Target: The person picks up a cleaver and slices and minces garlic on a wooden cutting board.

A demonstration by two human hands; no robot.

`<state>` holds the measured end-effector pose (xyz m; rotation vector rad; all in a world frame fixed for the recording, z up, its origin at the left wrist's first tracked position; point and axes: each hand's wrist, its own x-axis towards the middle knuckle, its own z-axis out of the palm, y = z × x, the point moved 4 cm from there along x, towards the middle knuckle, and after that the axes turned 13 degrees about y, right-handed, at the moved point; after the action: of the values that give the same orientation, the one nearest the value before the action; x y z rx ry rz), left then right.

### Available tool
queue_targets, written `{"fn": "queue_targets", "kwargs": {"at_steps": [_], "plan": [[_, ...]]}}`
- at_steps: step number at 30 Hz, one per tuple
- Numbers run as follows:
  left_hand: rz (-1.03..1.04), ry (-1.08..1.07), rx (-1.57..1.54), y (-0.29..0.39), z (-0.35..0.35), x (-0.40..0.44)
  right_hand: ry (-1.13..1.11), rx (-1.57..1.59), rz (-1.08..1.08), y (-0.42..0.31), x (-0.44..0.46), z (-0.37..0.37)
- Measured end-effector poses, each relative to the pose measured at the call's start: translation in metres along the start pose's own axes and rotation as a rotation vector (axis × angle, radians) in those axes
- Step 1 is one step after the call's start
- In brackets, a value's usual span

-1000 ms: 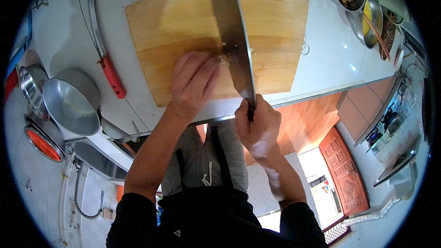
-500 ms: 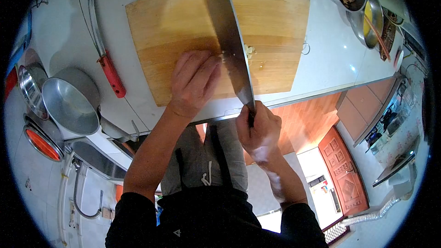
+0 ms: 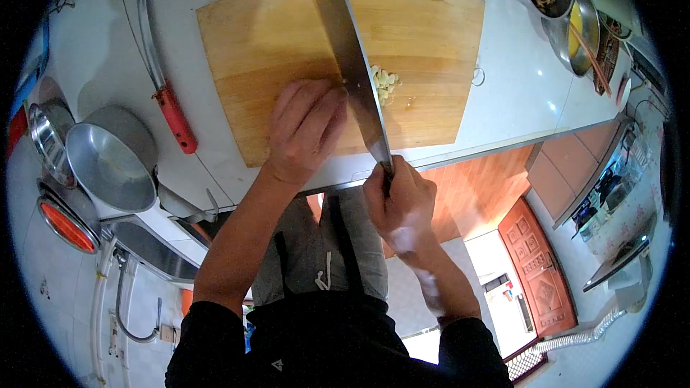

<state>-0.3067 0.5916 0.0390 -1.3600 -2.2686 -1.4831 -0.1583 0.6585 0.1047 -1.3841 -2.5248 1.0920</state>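
- Right hand [image 3: 399, 197] grips the cleaver [image 3: 353, 72] beside pale chopped pieces [image 3: 385, 85].
- Left hand [image 3: 307, 126], fingers bunched, on the board [image 3: 266, 36]; I can't tell what it holds.

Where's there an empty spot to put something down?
Bare counter shows between the cutting board and the yellow-filled bowl, also between the board and red-handled ladle. The board's far right corner is bare. It's crowded mid-board: left hand, cleaver, pale pieces.
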Motion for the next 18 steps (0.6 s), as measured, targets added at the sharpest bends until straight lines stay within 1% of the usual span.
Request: {"fn": "queue_targets", "kwargs": {"at_steps": [1,4,6,8,10,16,18], "plan": [[0.044,-0.014,0.017,0.002,0.0,0.001,0.0,0.0,0.0,0.0,0.002,0.002],[0.05,-0.017,0.012,0.0,0.001,-0.001,0.023,-0.003,-0.017,0.0,0.008,0.004],[0.066,-0.026,0.023,0.003,-0.002,0.003,0.086,0.058,-0.029,-0.001,0.009,0.002],[0.081,-0.034,0.038,0.004,-0.001,0.004,0.078,0.061,-0.017,-0.002,0.007,-0.004],[-0.085,-0.023,-0.019,-0.002,0.002,-0.002,0.067,0.057,0.002,-0.002,0.004,-0.007],[-0.069,-0.023,-0.02,-0.005,0.002,-0.006,0.034,0.047,-0.014,0.001,0.0,-0.005],[-0.075,-0.017,-0.014,-0.005,0.002,-0.007,0.081,0.086,-0.051,-0.001,0.002,-0.005]]}}
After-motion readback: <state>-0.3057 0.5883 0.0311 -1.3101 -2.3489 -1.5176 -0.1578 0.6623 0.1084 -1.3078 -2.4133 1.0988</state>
